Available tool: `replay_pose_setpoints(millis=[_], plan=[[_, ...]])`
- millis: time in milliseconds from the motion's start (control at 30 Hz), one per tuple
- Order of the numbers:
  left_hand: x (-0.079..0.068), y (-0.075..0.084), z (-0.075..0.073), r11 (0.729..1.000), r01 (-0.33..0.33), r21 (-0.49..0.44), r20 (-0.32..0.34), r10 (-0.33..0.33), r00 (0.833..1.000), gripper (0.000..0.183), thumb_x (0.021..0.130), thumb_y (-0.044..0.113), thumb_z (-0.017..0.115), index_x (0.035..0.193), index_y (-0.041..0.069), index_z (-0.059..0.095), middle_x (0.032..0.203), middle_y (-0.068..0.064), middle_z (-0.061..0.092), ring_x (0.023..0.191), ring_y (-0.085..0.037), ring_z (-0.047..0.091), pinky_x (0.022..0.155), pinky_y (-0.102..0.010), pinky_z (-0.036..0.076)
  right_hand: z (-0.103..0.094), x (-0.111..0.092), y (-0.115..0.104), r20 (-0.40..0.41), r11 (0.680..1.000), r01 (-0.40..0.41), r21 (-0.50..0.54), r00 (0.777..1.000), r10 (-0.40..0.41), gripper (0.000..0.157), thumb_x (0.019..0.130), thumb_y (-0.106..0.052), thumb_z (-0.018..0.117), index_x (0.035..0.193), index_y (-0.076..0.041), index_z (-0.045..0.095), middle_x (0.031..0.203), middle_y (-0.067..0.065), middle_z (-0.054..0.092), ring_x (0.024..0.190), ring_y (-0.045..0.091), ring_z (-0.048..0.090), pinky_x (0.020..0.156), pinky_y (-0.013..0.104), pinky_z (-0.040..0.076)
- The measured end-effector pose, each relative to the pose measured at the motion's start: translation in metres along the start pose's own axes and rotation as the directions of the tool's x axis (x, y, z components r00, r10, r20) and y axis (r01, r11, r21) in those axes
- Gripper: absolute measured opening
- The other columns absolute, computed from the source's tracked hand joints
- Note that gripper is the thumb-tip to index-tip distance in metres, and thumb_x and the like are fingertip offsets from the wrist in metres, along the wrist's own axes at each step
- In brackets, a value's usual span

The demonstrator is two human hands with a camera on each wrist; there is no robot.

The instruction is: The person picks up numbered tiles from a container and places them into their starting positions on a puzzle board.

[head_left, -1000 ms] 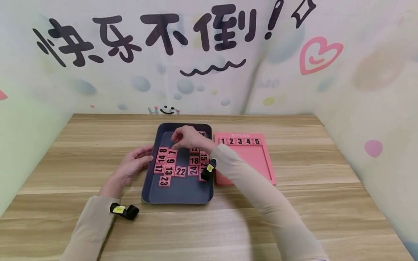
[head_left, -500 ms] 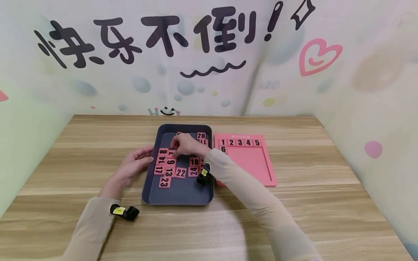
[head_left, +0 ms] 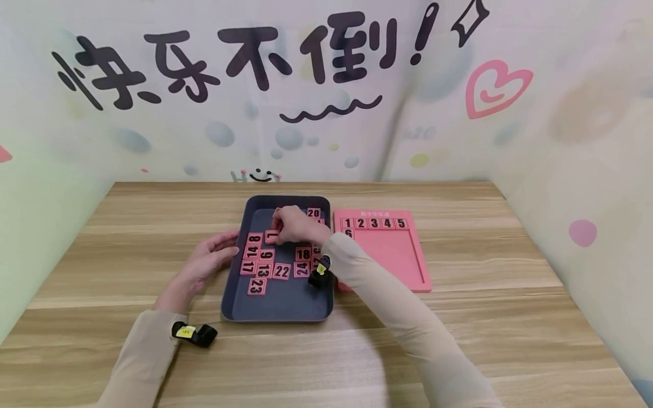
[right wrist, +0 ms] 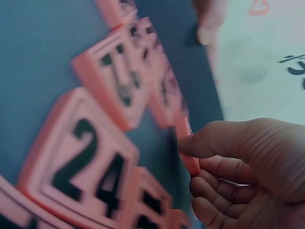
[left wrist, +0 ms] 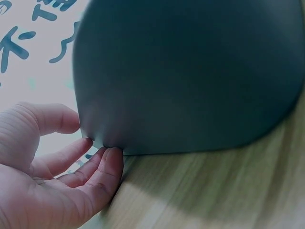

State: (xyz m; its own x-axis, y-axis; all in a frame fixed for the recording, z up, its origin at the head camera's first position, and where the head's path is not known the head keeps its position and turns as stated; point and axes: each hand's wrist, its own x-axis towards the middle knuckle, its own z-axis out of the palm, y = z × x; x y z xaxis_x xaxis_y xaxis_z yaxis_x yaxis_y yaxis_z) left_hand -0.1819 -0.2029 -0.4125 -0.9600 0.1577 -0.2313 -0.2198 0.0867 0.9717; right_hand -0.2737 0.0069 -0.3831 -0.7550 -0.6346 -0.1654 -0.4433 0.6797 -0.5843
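Observation:
My right hand (head_left: 295, 222) pinches a pink number tile marked 7 (head_left: 271, 237) between thumb and fingers, over the dark tray (head_left: 278, 309). In the right wrist view the pinched tile (right wrist: 193, 162) stands nearly edge-on, lifted beside other tiles. Around it in the tray lie tiles such as 8 (head_left: 254, 238), 9 (head_left: 266, 255) and 18 (head_left: 303, 254). The left hand (head_left: 209, 255) touches the tray's left side with its fingertips; the left wrist view shows these fingers (left wrist: 112, 167) loosely bent against the tray wall (left wrist: 190, 76). My right hand and forearm cover some tiles.
Right of the tray lies a pink number puzzle board (head_left: 390, 258), tiles 1 to 5 along its top row and tile 6 (head_left: 349, 233) below 1. Both rest on a wooden table (head_left: 459, 238) before a printed wall. The right forearm crosses the board's lower left corner.
My right hand has come down onto tile 7, pinched it and shifted it slightly to the right, away from tile 9. The left hand has stayed at the tray's side.

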Motion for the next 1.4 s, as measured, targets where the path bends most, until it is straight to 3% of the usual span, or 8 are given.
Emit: replay_pose_setpoints(millis=[233,500,767,933,1100,1400], plan=[[0.001,-0.004,0.0,1.0,-0.006,-0.005,-0.006,0.006,1.0,0.055,0.093,0.002,0.05,0.142,-0.008,0.027,0.142,-0.029,0.031,0.1,-0.001,0.052,0.082,-0.017,0.047,-0.03,-0.027,0.005,-0.102,0.998,-0.038,0.046,0.994,0.043,0.024,0.077,-0.01,0.073,0.099,-0.003,0.065,0.087,0.005,0.061,0.076,0.016,0.055,0.067,0.024,0.048],[0.002,-0.003,0.0,1.0,-0.002,-0.004,-0.008,0.002,1.0,0.056,0.093,0.003,0.051,0.143,-0.007,0.027,0.142,-0.029,0.031,0.099,0.0,0.052,0.083,-0.017,0.046,-0.055,-0.071,0.038,-0.173,0.983,-0.133,0.126,0.973,0.154,0.028,0.076,-0.007,0.073,0.101,-0.002,0.062,0.092,0.008,0.06,0.081,0.02,0.055,0.069,0.027,0.049],[0.002,-0.002,-0.001,1.0,0.001,0.008,-0.007,-0.001,1.0,0.056,0.093,0.003,0.051,0.143,-0.007,0.028,0.142,-0.028,0.032,0.1,-0.001,0.052,0.083,-0.017,0.046,-0.052,-0.108,0.077,-0.207,0.97,-0.233,0.075,0.948,0.244,0.027,0.074,-0.006,0.073,0.098,0.001,0.062,0.087,0.009,0.059,0.077,0.02,0.054,0.068,0.029,0.047],[0.002,-0.002,0.0,1.0,0.001,0.007,-0.007,-0.001,1.0,0.056,0.093,0.004,0.052,0.142,-0.008,0.028,0.142,-0.029,0.032,0.098,0.001,0.053,0.082,-0.017,0.047,-0.049,-0.125,0.094,-0.226,0.97,-0.238,0.047,0.944,0.242,0.025,0.074,-0.011,0.077,0.091,0.002,0.064,0.081,0.008,0.059,0.074,0.019,0.052,0.068,0.03,0.045],[0.002,-0.002,0.001,1.0,0.0,0.006,-0.009,0.0,1.0,0.056,0.093,0.004,0.052,0.142,-0.007,0.029,0.141,-0.028,0.033,0.097,0.001,0.053,0.082,-0.017,0.047,-0.046,-0.135,0.105,-0.237,0.972,-0.235,0.015,0.943,0.232,0.027,0.073,-0.017,0.079,0.085,0.002,0.064,0.078,0.007,0.06,0.073,0.018,0.052,0.067,0.029,0.044],[0.002,-0.003,0.001,1.0,0.003,0.005,-0.009,-0.003,1.0,0.056,0.093,0.004,0.052,0.142,-0.007,0.029,0.141,-0.027,0.033,0.098,0.001,0.053,0.082,-0.018,0.047,-0.04,-0.137,0.112,-0.252,0.954,-0.298,0.036,0.921,0.297,0.022,0.071,-0.01,0.079,0.08,0.001,0.061,0.074,0.007,0.059,0.07,0.019,0.052,0.063,0.028,0.044]])
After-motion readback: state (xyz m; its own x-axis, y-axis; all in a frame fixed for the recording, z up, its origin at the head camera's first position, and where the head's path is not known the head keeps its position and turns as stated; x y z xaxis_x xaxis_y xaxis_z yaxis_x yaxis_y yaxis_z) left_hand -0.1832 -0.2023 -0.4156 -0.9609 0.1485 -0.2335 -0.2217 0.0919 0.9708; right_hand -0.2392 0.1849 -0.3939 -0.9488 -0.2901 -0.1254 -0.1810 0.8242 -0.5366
